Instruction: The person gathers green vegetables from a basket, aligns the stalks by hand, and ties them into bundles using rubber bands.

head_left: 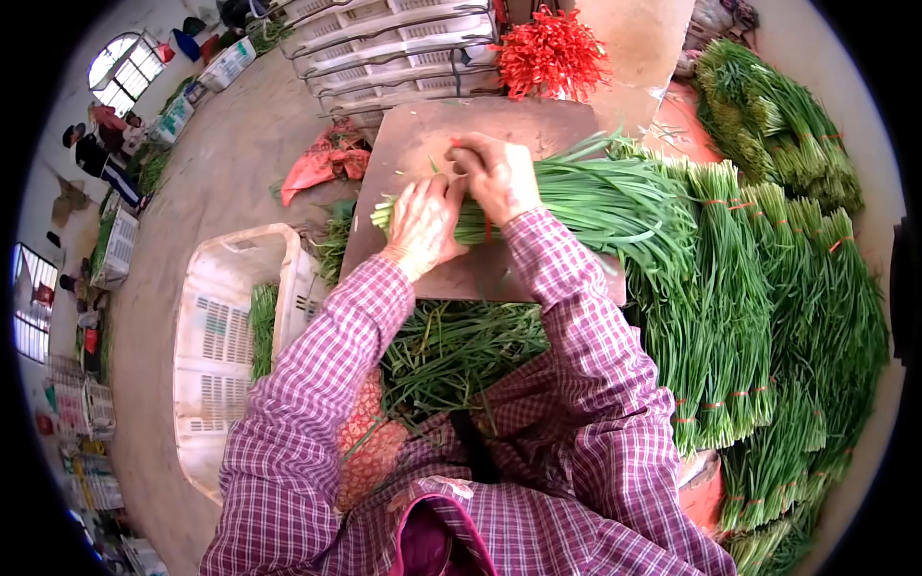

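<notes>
A bunch of long green chives (615,206) lies across the brown board (423,130), its cut stem ends to the left and its leaves spreading right. My left hand (424,223) is closed over the stems near their cut ends. Above the bunch, my right hand (497,178) has its fingers bent in a pinch, with a bit of red tie (455,143) at the fingertips. A red strip (488,230) also shows against the stems below my right hand. The underside of the bunch is hidden.
Many tied chive bunches (711,307) are stacked at the right. A pile of red ties (550,56) sits beyond the board, beside stacked white crates (403,48). Loose leaves (461,350) lie on my lap. A white crate (197,384) stands at left; people (96,158) are farther off.
</notes>
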Demonstrator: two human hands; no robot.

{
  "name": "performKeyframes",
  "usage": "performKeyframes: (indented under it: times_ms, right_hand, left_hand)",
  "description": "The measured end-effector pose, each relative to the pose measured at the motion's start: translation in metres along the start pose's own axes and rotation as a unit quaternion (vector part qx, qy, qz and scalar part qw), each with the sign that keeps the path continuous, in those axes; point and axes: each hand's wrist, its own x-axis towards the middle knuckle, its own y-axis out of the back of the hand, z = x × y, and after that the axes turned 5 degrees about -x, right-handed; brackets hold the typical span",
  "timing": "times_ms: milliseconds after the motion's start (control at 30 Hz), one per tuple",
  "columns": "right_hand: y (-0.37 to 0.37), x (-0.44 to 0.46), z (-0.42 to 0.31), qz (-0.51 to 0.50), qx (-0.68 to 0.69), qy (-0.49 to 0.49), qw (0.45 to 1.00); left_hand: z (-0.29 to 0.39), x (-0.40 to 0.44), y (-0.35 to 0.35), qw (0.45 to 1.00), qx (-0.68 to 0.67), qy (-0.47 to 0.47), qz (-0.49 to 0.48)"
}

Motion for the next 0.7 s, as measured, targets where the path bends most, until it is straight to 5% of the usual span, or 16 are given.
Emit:
performKeyframes:
  times_ms: [167,300,367,400,467,500,567,633,700]
  right_hand:
    - [0.012,0.003,-0.016,-0.044,-0.018,0.025,0.999]
    - [0.002,-0.005,0.024,-0.047,0.145,-0.084,0.985]
    - [0.005,-0.005,0.027,-0.065,0.208,-0.197,0.956]
    - [0.006,-0.004,0.021,-0.043,0.227,-0.187,0.955]
    - [0.023,-0.001,-0.005,-0.103,0.089,-0.180,0.974]
    - [0.025,0.000,-0.005,-0.106,0.052,-0.156,0.981]
    - [0.027,0.002,-0.001,-0.117,0.036,-0.141,0.982]
    - [0.024,0.003,0.007,-0.125,0.034,-0.134,0.983]
    - [0.024,0.002,0.012,-0.129,0.067,-0.183,0.972]
  left_hand:
    - [0.009,0.011,0.022,0.998,0.030,-0.009,-0.055]
    - [0.004,0.003,0.002,0.993,-0.018,0.037,-0.113]
    - [-0.008,-0.004,0.014,0.991,-0.115,-0.046,-0.045]
    - [-0.013,-0.004,0.029,0.981,-0.181,0.014,-0.066]
    - [-0.081,-0.008,0.017,0.898,-0.409,0.154,0.048]
    - [-0.090,-0.010,0.025,0.789,-0.563,0.227,0.096]
    - [-0.061,-0.009,0.056,0.676,-0.628,0.362,0.132]
    - [-0.013,-0.004,0.056,0.700,-0.610,0.350,0.121]
    - [-0.033,-0.017,-0.008,0.681,-0.658,0.322,-0.015]
